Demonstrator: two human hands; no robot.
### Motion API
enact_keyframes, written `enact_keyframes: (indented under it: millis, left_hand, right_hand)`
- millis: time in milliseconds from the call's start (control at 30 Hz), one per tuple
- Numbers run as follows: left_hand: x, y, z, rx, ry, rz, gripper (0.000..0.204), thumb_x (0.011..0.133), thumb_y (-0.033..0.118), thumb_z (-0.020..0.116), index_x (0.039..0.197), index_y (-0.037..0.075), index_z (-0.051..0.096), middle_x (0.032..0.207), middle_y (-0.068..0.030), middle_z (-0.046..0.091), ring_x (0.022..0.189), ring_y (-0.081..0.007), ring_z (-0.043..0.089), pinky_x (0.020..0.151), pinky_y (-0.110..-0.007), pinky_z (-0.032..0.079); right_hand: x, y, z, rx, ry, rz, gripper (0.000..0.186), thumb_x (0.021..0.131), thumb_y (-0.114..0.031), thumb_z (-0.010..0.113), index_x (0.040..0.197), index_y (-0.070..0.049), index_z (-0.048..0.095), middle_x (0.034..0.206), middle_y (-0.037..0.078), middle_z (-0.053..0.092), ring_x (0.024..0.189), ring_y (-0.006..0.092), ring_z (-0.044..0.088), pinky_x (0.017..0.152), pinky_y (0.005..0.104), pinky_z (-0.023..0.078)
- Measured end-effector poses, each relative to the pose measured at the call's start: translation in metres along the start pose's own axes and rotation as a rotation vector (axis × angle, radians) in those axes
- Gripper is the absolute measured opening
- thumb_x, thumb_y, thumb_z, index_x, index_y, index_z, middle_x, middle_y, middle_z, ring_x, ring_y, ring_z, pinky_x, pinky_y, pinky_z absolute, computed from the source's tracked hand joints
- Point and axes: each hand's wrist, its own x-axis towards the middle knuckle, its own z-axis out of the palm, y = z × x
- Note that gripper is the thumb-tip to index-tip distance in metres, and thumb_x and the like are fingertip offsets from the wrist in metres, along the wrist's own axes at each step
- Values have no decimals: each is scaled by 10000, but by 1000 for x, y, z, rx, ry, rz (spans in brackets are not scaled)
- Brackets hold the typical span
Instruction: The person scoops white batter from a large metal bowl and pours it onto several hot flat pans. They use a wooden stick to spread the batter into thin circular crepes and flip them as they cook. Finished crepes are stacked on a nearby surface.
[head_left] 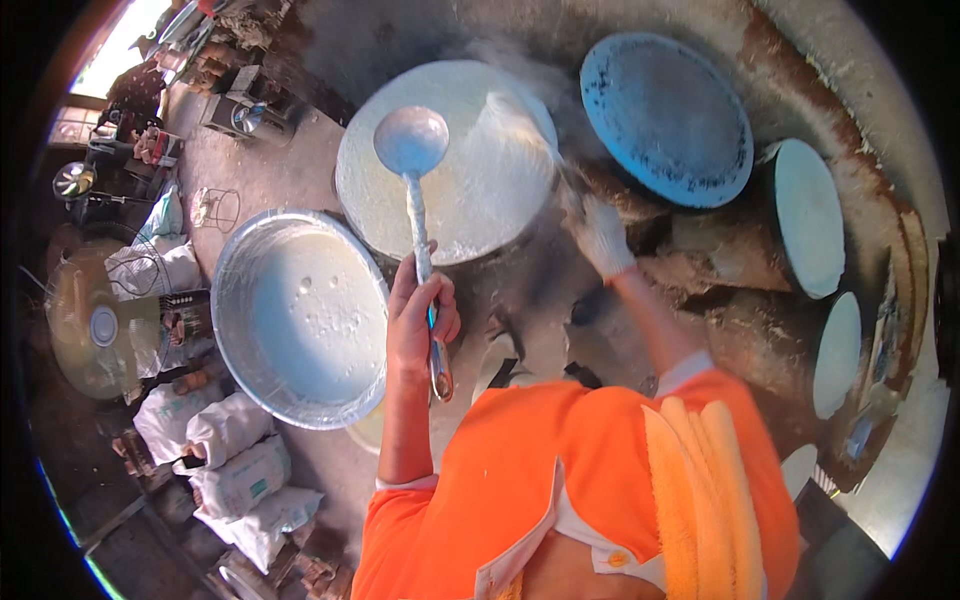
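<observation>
My left hand [420,320] grips the long handle of a metal ladle [410,140], whose bowl is held up over the left part of a round, batter-coated griddle [385,190]. My right hand [600,240], in a pale glove, is blurred at the griddle's right edge, closed on a pale, brush-like tool [510,135]; its head is smeared by motion over the surface. A wide metal basin [245,310] of white batter sits to the lower left of the griddle, beside my left hand. Faint steam rises at the back of the griddle.
A dark-speckled blue round plate [665,115] and two pale round plates [807,215] [835,355] stand along the curved wall [910,170] at right. At left are a caged fan [103,325], several white sacks [230,480], a wire stand [215,205] and cluttered equipment.
</observation>
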Motion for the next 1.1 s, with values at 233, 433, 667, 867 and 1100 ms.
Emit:
enact_keyframes:
  millis: [233,433,667,867,1100]
  left_hand:
    - [2,16,-14,15,26,-23,351,909,91,403,1256,72,363,694,-47,475,359,-84,339,350,-238,301]
    - [45,42,13,197,121,-183,303,920,110,397,1221,76,400,643,-45,467,358,-97,338,348,-238,300]
    - [153,57,14,333,-19,-54,219,922,204,444,1048,26,427,591,-43,443,359,-104,368,353,-249,314]
    - [72,39,-8,589,27,-172,184,925,225,437,1000,58,412,602,-37,444,360,-107,380,343,-256,328]
    - [10,-15,-30,578,44,-148,217,928,225,437,1079,71,412,624,-35,454,354,-103,359,350,-235,315]
  right_hand:
    - [-26,-9,-3,390,-197,416,360,880,-318,467,1005,-5,594,996,210,598,900,323,585,755,407,491]
    - [14,-27,-49,310,-262,420,248,893,-191,468,894,-15,643,826,125,653,779,225,627,672,326,473]
    - [-54,16,-12,881,-58,5,241,900,-163,444,941,-4,620,834,120,640,744,247,612,634,351,461]
    - [-55,-4,21,482,-215,72,241,911,-217,460,930,-43,626,770,76,647,686,185,621,558,327,471]
    - [-57,-43,-2,475,-465,617,335,902,-359,470,891,-58,615,763,109,601,695,232,576,621,341,466]
